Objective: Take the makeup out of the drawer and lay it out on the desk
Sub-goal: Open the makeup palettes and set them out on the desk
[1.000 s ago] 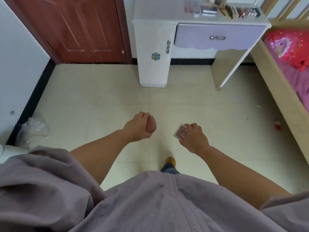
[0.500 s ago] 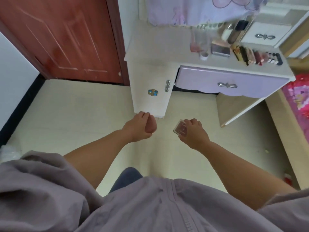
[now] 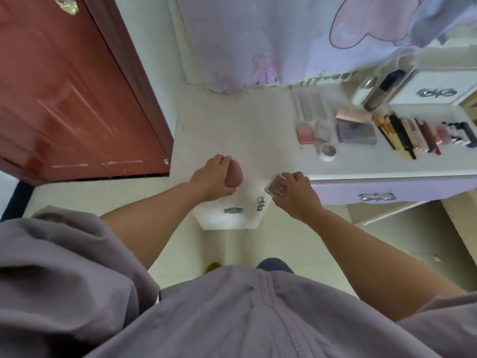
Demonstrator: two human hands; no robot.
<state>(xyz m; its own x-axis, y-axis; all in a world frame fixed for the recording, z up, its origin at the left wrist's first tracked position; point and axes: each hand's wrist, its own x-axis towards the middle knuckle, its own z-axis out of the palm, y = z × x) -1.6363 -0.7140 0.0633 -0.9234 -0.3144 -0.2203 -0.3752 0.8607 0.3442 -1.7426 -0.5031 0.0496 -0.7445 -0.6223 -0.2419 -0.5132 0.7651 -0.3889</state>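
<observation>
Left hand [image 3: 211,178] closed around a rounded pinkish makeup sponge [image 3: 235,174], sponge sticking out at the hand's 3 o'clock side, held above the desk [image 3: 232,125] near its front edge. Right hand [image 3: 296,196] pinching a small clear plastic case [image 3: 277,188], fingers clamped on its edges, case tilted, at the hand's 9 o'clock. Both hands near each other, not touching, over the front left part of the desk

Makeup already on the desk sits toward 2 o'clock from the hands: a pink flat compact [image 3: 305,134], a small round white jar [image 3: 327,151] just beside it, a grey palette [image 3: 356,133], then a row of lipsticks and tubes [image 3: 418,136] lying side by side further toward 3 o'clock. Tall dark bottle [image 3: 384,90] and a white bottle [image 3: 364,93] stand behind them

Lilac drawer [image 3: 387,193] under the desktop at 3 o'clock of the right hand, front closed. Cabinet door [image 3: 232,215] below the hands, closed. Red door [image 3: 72,94] at 10 o'clock. Lilac cloth [image 3: 284,34] hangs at 12 o'clock
</observation>
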